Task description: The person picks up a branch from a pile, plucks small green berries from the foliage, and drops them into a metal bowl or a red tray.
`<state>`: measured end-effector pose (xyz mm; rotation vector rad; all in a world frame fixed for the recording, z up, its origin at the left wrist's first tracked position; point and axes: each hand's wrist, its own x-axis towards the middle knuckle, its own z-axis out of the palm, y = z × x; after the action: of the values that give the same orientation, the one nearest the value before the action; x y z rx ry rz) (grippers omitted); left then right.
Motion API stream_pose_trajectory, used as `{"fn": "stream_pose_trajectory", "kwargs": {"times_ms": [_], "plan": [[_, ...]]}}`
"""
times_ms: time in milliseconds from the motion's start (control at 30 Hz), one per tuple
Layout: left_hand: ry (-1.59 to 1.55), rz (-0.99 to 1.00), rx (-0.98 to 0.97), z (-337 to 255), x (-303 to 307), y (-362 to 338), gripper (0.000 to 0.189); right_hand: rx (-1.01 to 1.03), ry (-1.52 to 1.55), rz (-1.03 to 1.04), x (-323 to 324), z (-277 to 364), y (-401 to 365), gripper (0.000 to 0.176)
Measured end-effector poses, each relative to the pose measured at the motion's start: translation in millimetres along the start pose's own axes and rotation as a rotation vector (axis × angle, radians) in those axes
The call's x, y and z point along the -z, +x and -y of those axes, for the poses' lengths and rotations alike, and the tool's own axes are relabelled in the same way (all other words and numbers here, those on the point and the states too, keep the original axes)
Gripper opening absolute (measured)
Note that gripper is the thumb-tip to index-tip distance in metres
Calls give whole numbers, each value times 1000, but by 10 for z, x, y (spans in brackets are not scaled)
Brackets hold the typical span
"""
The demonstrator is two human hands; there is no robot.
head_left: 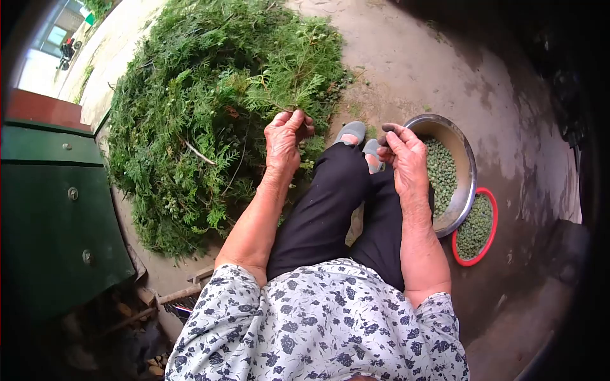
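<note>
My left hand [287,134] is closed in a pinch on the stem end of a green conifer sprig [289,82] with flat, scaly leaves. Beyond and beside it spreads a large pile of cut conifer branches [184,133]. My right hand [405,155] is up over my right knee, its fingers curled and thumb drawn in; whatever may be between them is hidden. Just right of that hand stands a metal basin [467,159] holding many small green cones [443,171]. A red-rimmed basket [494,219] with more green cones [475,232] touches the basin's near side.
My legs in dark trousers [318,203] reach forward between the pile and the basin, with grey shoes [354,131] on the concrete floor [394,57]. At left is a dark green panel or cabinet [51,228]. Wooden pieces [181,295] lie at lower left.
</note>
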<state>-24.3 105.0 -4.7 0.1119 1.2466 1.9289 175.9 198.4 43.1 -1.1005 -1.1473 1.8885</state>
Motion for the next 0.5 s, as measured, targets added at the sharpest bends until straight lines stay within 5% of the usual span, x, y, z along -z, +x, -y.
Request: {"fn": "stream_pose_trajectory", "kwargs": {"times_ms": [200, 300, 500], "plan": [[65, 24, -279, -295, -23, -591, 11, 216, -192, 302, -746, 81, -170, 24], [60, 58, -316, -361, 24, -890, 12, 221, -32, 462, -1150, 105, -300, 24], [150, 100, -325, -375, 402, -1201, 16, 128, 46, 468, -1499, -113, -545, 18]]}}
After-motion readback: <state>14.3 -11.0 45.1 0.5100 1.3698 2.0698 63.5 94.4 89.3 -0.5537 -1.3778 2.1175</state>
